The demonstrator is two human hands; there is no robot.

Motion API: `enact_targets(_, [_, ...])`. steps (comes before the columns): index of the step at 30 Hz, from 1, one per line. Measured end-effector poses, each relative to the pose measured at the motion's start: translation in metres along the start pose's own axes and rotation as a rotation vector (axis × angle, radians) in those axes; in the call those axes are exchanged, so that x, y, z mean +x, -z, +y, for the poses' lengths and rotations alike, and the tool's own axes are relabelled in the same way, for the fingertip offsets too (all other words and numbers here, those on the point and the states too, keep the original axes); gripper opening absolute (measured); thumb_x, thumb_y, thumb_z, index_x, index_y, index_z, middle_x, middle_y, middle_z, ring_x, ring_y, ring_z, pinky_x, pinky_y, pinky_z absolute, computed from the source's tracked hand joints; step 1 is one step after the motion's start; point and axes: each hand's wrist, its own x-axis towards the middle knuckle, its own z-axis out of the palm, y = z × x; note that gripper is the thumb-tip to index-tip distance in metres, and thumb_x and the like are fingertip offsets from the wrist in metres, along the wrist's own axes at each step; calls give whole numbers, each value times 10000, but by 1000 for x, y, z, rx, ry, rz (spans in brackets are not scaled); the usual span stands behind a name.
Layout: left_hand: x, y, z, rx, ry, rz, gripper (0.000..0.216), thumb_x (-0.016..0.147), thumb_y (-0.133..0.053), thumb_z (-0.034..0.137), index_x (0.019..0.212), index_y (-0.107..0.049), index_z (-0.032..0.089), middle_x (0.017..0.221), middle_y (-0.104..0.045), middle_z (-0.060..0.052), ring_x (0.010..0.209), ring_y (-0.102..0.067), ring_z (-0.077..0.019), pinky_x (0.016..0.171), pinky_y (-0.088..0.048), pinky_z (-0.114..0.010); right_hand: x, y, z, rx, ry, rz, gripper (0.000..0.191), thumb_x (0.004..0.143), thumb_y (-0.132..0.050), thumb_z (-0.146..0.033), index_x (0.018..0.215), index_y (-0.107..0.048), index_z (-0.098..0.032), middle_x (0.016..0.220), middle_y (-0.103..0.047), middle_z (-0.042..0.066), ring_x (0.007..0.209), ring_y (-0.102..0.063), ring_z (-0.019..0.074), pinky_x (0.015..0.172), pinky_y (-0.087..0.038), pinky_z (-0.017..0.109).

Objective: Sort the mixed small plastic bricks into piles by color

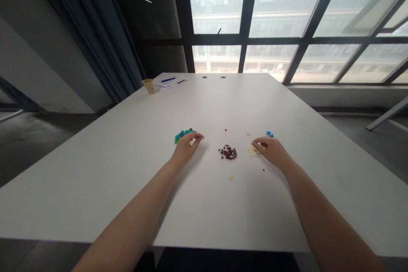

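My left hand [187, 146] is just right of a pile of small blue and green building bricks [182, 134] and partly covers it. Its thumb and forefinger are pinched together; whatever they hold is too small to name. My right hand [272, 149] hovers at a scatter of cream bricks [253, 150], fingertips pinched over their upper edge, and hides some of them. Anything in that pinch I cannot make out. Between the hands lies a heap of dark brown bricks [228, 153]. A few blue bricks [270, 134] lie just beyond my right hand.
Single small pieces lie around the heaps: a red one [225, 130], pale pink ones [247, 133], yellow ones [231, 177] and a dark one [263, 170]. A paper cup [149, 86] and papers with a blue pen [168, 80] stand at the white table's [242, 102] far left.
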Motion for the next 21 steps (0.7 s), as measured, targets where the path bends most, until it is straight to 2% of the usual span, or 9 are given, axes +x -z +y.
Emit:
enact_targets(4, [-10,0,28,-67,-73,35,211,802,-535,341,976,-557,223,844,-697,-7,798,-627,-145,675,-462,-266,2,-3,0,8,19,-10,285,803,-464,-346,804,-688,-169,715,-648,50,616,-527,132,602,-383,244])
enact_targets(8, [-20,-3,40,-51,-262,43,309,809,-555,279,1094,-446,227,825,-703,-8,824,-634,-144,722,-468,-282,2,-6,1,18,19,-20,283,800,-468,-344,802,-688,-166,716,-649,52,614,-529,133,598,-386,245])
enact_targets(11, [-24,-4,43,-36,-449,65,317,803,-571,228,1090,-437,227,812,-702,-7,792,-626,-133,750,-464,-283,2,-7,3,23,24,-32,284,802,-467,-344,801,-687,-164,749,-658,58,638,-539,139,612,-391,249])
enact_targets(14, [-25,-3,48,-35,-577,72,275,785,-593,199,1033,-477,219,792,-691,-9,754,-605,-122,734,-462,-265,2,-8,3,25,28,-44,283,802,-468,-345,805,-687,-165,755,-659,59,640,-539,139,610,-391,250])
enact_targets(21, [-26,-1,57,-104,-684,41,249,762,-611,152,986,-520,212,786,-649,-9,737,-576,-106,725,-456,-249,1,-8,1,31,46,-50,286,811,-460,-348,817,-686,-173,758,-653,59,654,-545,144,618,-396,256])
